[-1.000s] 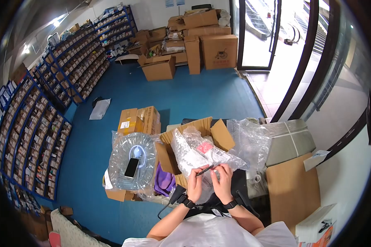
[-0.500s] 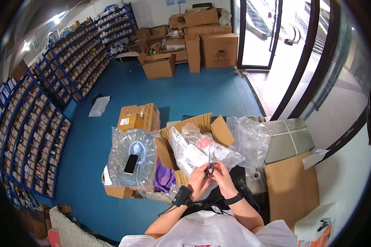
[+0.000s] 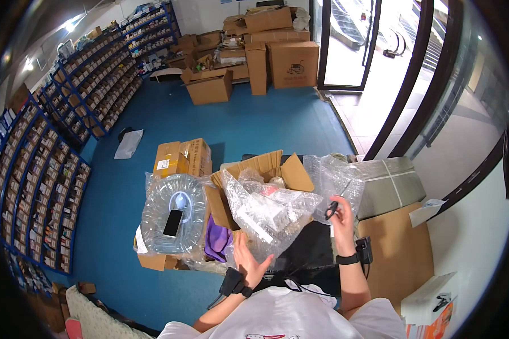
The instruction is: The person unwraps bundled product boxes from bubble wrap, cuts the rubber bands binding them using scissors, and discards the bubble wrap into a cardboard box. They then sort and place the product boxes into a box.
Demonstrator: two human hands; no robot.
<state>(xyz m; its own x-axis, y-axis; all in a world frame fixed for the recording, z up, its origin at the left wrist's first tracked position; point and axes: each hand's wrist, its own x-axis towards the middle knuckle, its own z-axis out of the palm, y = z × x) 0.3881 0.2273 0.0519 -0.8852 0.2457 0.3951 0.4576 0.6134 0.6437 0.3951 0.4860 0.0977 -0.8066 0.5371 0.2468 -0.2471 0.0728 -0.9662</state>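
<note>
My right hand (image 3: pixel 343 223) is closed on a pair of scissors (image 3: pixel 331 211) with dark handles, its blades pointing up and away. It is raised to the right of a bubble-wrapped bundle (image 3: pixel 268 217), apart from it. My left hand (image 3: pixel 249 263) has its fingers stretched and thumb spread, at the near edge of the bundle; whether it presses on the wrap I cannot tell. The bundle, with white papers and a red patch showing through the plastic, lies across an open cardboard box (image 3: pixel 218 208). Purple cloth (image 3: pixel 216 240) shows beside the box, close to my left hand.
Left of the box, a phone (image 3: pixel 173 223) lies on a plastic-wrapped round item (image 3: pixel 152 212). Behind it stand taped cartons (image 3: pixel 197 158). A wrapped grey-green package (image 3: pixel 387 183) and a brown board (image 3: pixel 398 243) are at right. Shelves (image 3: pixel 31 186) line the left side.
My hands have moved apart. The right one has carried the scissors to the right, and the left has let go, opened and moved toward the near left edge of the bundle.
</note>
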